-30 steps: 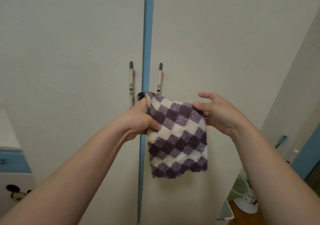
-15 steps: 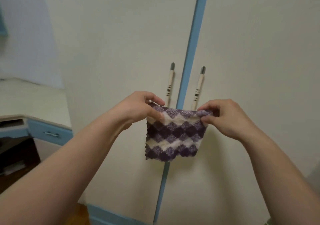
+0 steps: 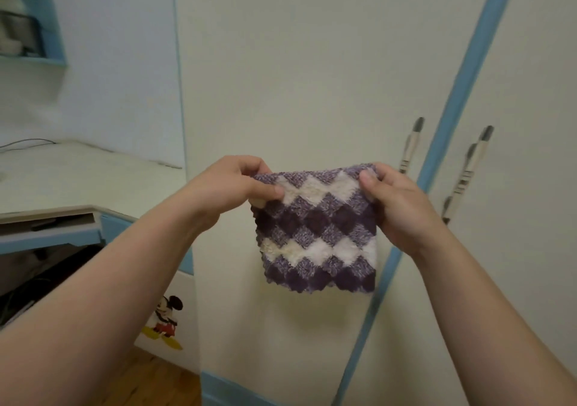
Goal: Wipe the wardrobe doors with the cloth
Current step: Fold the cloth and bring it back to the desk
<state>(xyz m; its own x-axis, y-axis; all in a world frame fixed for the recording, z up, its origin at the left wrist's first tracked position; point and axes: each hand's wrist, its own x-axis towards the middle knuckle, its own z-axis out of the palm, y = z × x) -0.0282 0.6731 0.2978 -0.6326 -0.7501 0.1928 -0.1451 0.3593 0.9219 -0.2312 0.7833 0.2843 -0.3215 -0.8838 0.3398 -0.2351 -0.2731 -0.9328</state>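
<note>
Two hands hold the cloth (image 3: 318,234) by its top corners. My left hand (image 3: 231,187) pinches the left corner between thumb and curled fingers, and my right hand (image 3: 396,206) pinches the right corner likewise. The cloth hangs with its top edge level, in the air before the left wardrobe door (image 3: 312,78), apparently not yet touching it. That panel lies straight ahead of my fingers; the right door (image 3: 537,218) lies beyond the blue strip (image 3: 462,93). Both hands look equally near, so the next move is pressing the cloth forward.
</note>
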